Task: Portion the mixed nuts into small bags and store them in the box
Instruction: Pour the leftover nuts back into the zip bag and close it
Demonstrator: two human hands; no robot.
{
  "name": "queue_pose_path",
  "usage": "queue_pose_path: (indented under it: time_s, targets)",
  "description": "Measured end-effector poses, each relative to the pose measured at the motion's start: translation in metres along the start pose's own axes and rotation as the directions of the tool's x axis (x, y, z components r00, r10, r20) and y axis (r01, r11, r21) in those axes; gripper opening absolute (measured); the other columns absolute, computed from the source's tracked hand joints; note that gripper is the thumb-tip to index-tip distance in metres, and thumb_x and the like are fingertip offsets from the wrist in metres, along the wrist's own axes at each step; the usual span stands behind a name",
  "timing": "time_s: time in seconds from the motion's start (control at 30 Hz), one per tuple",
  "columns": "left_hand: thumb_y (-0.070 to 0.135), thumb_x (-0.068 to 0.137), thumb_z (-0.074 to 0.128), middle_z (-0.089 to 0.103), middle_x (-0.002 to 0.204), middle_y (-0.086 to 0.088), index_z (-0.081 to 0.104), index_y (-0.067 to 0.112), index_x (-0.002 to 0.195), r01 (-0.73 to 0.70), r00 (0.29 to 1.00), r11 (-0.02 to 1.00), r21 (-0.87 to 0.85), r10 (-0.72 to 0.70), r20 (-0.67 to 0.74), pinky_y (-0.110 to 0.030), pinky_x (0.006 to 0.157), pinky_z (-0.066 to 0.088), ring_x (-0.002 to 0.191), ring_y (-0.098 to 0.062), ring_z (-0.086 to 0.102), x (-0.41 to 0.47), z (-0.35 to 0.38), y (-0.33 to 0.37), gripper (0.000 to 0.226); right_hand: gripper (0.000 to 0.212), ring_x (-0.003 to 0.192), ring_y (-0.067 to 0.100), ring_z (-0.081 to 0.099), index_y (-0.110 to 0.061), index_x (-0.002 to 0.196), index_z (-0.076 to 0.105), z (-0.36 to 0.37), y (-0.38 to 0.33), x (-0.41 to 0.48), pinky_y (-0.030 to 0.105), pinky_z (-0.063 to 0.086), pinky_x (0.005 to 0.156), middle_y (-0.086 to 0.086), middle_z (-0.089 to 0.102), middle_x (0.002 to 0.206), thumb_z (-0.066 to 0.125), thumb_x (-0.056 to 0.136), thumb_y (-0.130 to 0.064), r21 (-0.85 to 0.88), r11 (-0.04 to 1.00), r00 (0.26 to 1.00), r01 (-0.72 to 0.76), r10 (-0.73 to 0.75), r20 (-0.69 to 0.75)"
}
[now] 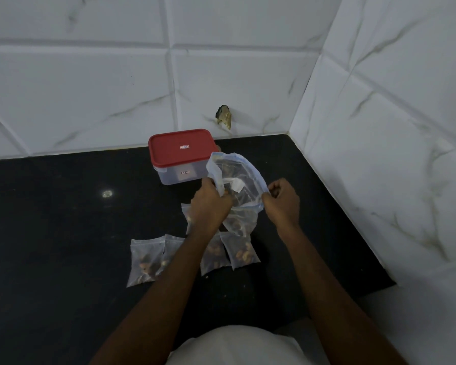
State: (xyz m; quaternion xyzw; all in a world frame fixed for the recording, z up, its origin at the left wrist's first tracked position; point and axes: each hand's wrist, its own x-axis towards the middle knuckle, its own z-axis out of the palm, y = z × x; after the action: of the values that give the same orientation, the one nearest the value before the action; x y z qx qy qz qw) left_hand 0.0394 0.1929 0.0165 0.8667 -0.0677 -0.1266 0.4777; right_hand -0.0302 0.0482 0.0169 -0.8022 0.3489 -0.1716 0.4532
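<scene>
A large clear zip bag (241, 180) with mixed nuts in its bottom is held up over the black counter. My left hand (209, 205) grips its left rim and my right hand (282, 204) pinches its right rim, so the mouth gapes. Behind the bag stands a clear plastic box (179, 154) with a red lid on. Several small filled nut bags lie in a row near me: one at the left (144, 260), one at the right (241, 252), others partly hidden under my left forearm. Another small bag (188, 214) lies under my left hand.
The black counter (63, 233) sits in a corner of white marbled tile walls, one behind the box and one close on the right (392, 154). A broken hole (224, 115) marks the back wall.
</scene>
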Motion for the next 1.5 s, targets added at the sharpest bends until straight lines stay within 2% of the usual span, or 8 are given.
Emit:
queue_pose_path:
  time_s: [0.13, 0.3, 0.47, 0.67, 0.93, 1.03, 1.23, 1.5]
  targets:
    - [0.046, 0.085, 0.07, 0.056, 0.113, -0.001, 0.044, 0.015, 0.128, -0.04, 0.988, 0.971, 0.237, 0.003, 0.154, -0.035, 0.081, 0.05, 0.103, -0.019, 0.06, 0.013, -0.018, -0.003, 0.059, 0.022, 0.075, 0.008, 0.059, -0.017, 0.095, 0.056, -0.007, 0.003, 0.001, 0.02, 0.047, 0.063, -0.007, 0.057, 0.084, 0.069, 0.083, -0.006, -0.17, 0.983, 0.995, 0.068, -0.054, 0.085]
    - [0.065, 0.08, 0.064, 0.059, 0.108, -0.001, 0.046, 0.018, 0.122, 0.074, 0.994, 0.991, 0.115, -0.082, 0.067, -0.04, 0.078, 0.057, 0.091, -0.02, 0.064, 0.026, -0.025, -0.007, 0.066, 0.03, 0.087, 0.012, 0.062, -0.022, 0.106, 0.056, -0.014, -0.006, 0.018, 0.033, 0.055, 0.078, -0.003, 0.061, 0.096, 0.074, 0.083, -0.031, -0.111, 0.994, 0.976, 0.024, 0.001, 0.217]
    - [0.037, 0.084, 0.067, 0.06, 0.112, -0.006, 0.048, 0.019, 0.11, 0.036, 0.999, 0.989, 0.142, -0.035, -0.013, -0.043, 0.08, 0.057, 0.092, -0.025, 0.064, 0.03, -0.02, -0.004, 0.037, 0.02, 0.09, 0.015, 0.063, -0.019, 0.111, 0.058, -0.002, -0.02, 0.034, 0.037, 0.058, 0.079, 0.0, 0.063, 0.103, 0.063, 0.092, -0.021, -0.271, 0.94, 0.956, 0.205, -0.134, 0.259]
    - [0.02, 0.082, 0.074, 0.051, 0.126, -0.006, 0.047, 0.01, 0.129, -0.142, 0.989, 0.92, 0.364, 0.119, 0.086, -0.041, 0.089, 0.05, 0.112, -0.025, 0.056, 0.045, -0.036, -0.009, 0.055, 0.008, 0.079, 0.009, 0.058, -0.019, 0.103, 0.055, -0.014, -0.017, 0.04, 0.024, 0.045, 0.067, -0.004, 0.057, 0.092, 0.058, 0.095, -0.019, -0.314, 0.933, 0.982, 0.179, -0.147, 0.121]
    - [0.045, 0.099, 0.049, 0.066, 0.109, -0.011, 0.064, 0.012, 0.111, 0.11, 0.959, 0.953, -0.284, -0.027, 0.282, -0.045, 0.092, 0.054, 0.099, -0.024, 0.064, 0.05, -0.031, 0.017, 0.038, 0.036, 0.078, 0.018, 0.059, -0.014, 0.09, 0.059, -0.017, -0.031, 0.051, 0.036, 0.051, 0.074, 0.005, 0.061, 0.086, 0.057, 0.093, -0.049, -0.03, 0.999, 0.946, -0.043, 0.05, 0.32]
    - [0.053, 0.095, 0.051, 0.067, 0.107, -0.013, 0.066, 0.011, 0.107, 0.122, 0.95, 0.947, -0.297, -0.024, 0.312, -0.041, 0.089, 0.053, 0.096, -0.025, 0.064, 0.053, -0.031, 0.017, 0.047, 0.048, 0.065, 0.014, 0.053, -0.016, 0.076, 0.057, -0.018, -0.042, 0.054, 0.028, 0.044, 0.063, 0.003, 0.056, 0.071, 0.044, 0.098, -0.057, 0.069, 0.991, 0.948, -0.117, 0.091, 0.305]
    - [0.054, 0.086, 0.064, 0.069, 0.111, -0.016, 0.071, 0.012, 0.105, 0.177, 0.914, 0.915, -0.362, -0.017, 0.405, -0.048, 0.097, 0.052, 0.106, -0.033, 0.063, 0.056, -0.037, 0.019, 0.046, 0.03, 0.089, 0.018, 0.063, -0.023, 0.098, 0.063, -0.026, -0.047, 0.057, 0.03, 0.05, 0.069, 0.004, 0.066, 0.096, 0.049, 0.098, -0.05, -0.026, 0.995, 0.886, -0.093, 0.095, 0.453]
    - [0.03, 0.074, 0.077, 0.07, 0.09, -0.013, 0.072, 0.003, 0.098, 0.244, 0.86, 0.846, -0.475, 0.038, 0.509, -0.034, 0.074, 0.055, 0.08, -0.024, 0.064, 0.058, -0.05, 0.026, 0.036, 0.048, 0.076, 0.023, 0.059, -0.009, 0.1, 0.07, -0.048, -0.047, 0.066, 0.032, 0.049, 0.068, 0.012, 0.067, 0.087, 0.046, 0.099, -0.051, -0.026, 0.999, 0.779, 0.043, -0.017, 0.627]
